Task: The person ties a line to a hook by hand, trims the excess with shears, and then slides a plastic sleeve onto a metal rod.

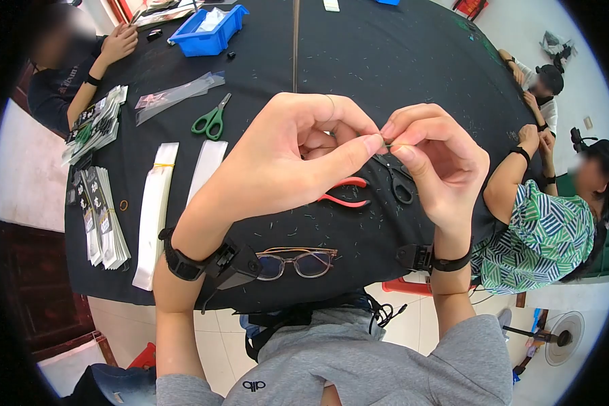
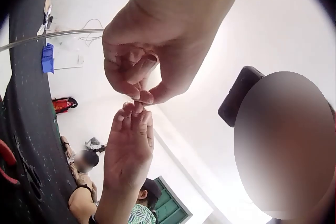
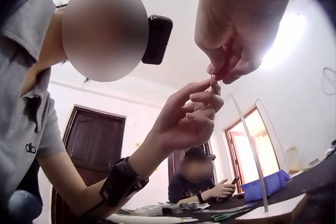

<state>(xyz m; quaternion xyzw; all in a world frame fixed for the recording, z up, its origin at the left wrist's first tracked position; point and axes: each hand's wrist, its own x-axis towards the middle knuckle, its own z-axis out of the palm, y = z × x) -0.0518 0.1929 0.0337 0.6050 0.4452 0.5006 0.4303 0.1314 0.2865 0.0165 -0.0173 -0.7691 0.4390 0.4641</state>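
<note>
Both hands are raised in front of the chest, fingertips meeting over the black-covered table. My left hand (image 1: pixel 311 145) pinches a thin strand (image 1: pixel 387 145) between thumb and index finger, its other fingers curled in. Thumb and fingertips of my right hand (image 1: pixel 443 155) pinch the same tiny strand from the other side. Most of the strand is hidden by the fingertips, and I cannot tell its exact kind. Below the hands lie red-handled pliers (image 1: pixel 348 201) and black scissors (image 1: pixel 400 186), partly covered by the hands. Folded-open eyeglasses (image 1: pixel 294 264) rest nearer the body.
A thin upright rod (image 1: pixel 296 47) stands beyond the hands. Green scissors (image 1: pixel 212 124), clear plastic sleeves (image 1: pixel 176 98), white strips (image 1: pixel 157 216) and stacked packets (image 1: pixel 105 216) lie leftward. A blue bin (image 1: pixel 210 34) sits at the back. Small green clippings dot the cloth. Other people sit around the table.
</note>
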